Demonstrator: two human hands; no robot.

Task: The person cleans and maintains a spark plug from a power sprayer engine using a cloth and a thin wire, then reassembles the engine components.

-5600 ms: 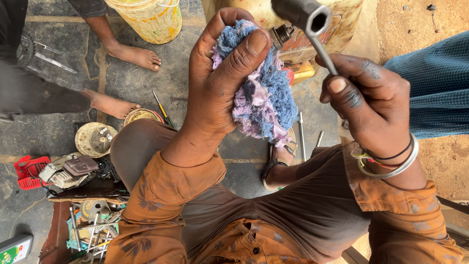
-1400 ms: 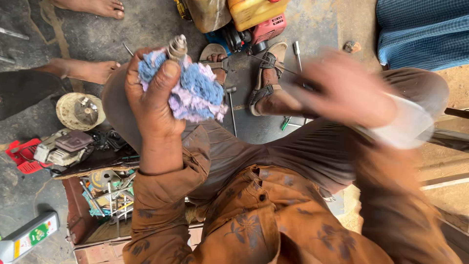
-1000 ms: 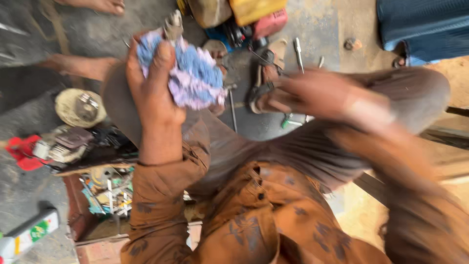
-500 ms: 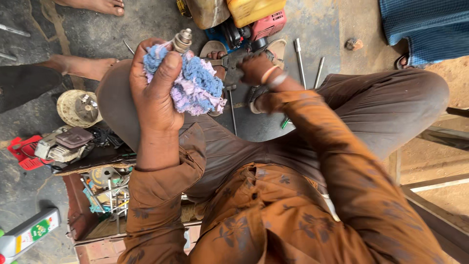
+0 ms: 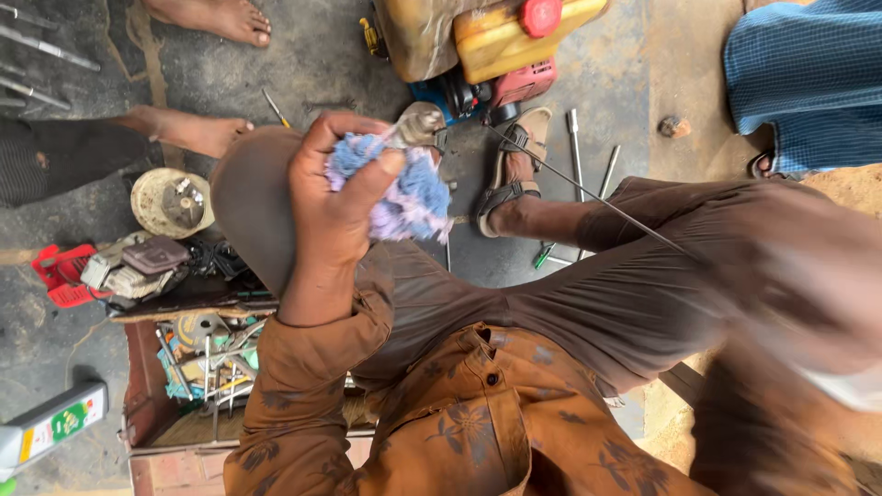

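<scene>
Blue-lilac knitted rag (image 5: 404, 188) | bunched round small metal part (image 5: 415, 124) | left hand (image 5: 335, 197) clutches it | right hand (image 5: 808, 276) blurred, grip unclear

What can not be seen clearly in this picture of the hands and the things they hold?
- Right hand, head view: motion blur; its grip on the thin rod cannot be told.
- Metal part: mostly wrapped in the blue-purple rag held by the left hand; only its tip shows.
- Yellow can: cut off by the top edge.
- Box contents: too small and jumbled to name.
</scene>
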